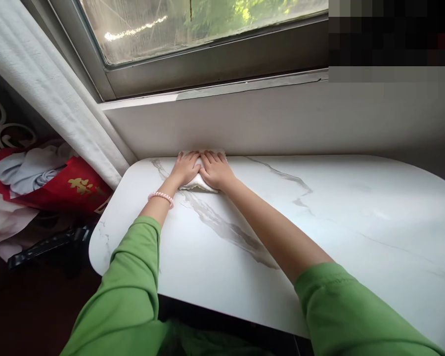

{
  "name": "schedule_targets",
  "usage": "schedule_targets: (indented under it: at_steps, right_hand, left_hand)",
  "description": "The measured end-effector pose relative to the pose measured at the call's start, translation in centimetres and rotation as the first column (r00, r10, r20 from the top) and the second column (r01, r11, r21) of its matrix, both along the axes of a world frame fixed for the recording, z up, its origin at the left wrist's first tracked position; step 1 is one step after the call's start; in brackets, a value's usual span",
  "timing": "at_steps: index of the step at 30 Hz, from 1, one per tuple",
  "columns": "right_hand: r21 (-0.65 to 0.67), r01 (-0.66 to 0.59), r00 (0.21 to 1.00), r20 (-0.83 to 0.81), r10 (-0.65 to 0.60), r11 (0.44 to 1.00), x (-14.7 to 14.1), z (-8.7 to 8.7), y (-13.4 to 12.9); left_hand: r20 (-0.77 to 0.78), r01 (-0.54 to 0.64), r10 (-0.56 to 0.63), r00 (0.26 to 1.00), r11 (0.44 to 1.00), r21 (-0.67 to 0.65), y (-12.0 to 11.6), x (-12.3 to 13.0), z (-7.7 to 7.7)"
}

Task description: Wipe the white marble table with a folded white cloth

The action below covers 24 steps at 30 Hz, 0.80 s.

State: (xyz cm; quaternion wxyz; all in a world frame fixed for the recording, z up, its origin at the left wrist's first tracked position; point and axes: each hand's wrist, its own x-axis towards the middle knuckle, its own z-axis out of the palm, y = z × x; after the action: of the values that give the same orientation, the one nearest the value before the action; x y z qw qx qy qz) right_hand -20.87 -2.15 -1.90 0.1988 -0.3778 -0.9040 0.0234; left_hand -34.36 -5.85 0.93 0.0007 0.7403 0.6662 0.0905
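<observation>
A white cloth lies on the white, grey-veined tabletop, close to its far edge by the wall. My left hand presses flat on the cloth's left part, fingers stretched forward; a pink coiled band circles that wrist. Beside it, my right hand rests flat on the right part of the same cloth with its fingers spread. The two hands touch or nearly touch at the thumbs. Much of the cloth is hidden beneath them.
Beyond the table rise a pale wall and a framed window. A white curtain hangs at the left. Past the table's left end are a red bag with grey cloth in it and a black object.
</observation>
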Motion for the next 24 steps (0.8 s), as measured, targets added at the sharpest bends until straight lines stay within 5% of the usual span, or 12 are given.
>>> schedule_targets:
  at_steps: [8,19,24]
  right_hand:
    - [0.080,-0.061,0.993,0.109,0.052,0.995,1.5,0.3,-4.5]
    - [0.089,-0.333,0.938,0.134,0.320,0.939,4.2,2.1,-18.4]
    - [0.084,-0.375,0.926,0.075,0.369,0.923,5.0,2.0,-23.1]
  left_hand:
    - [-0.024,-0.003,0.003,1.000,1.000,-0.020,-4.5,1.1,-0.1]
    - [0.047,0.000,0.001,0.999,1.000,-0.008,-20.8,2.8,0.6]
    - [0.024,0.015,-0.014,1.000,1.000,-0.008,-26.2,3.9,1.2]
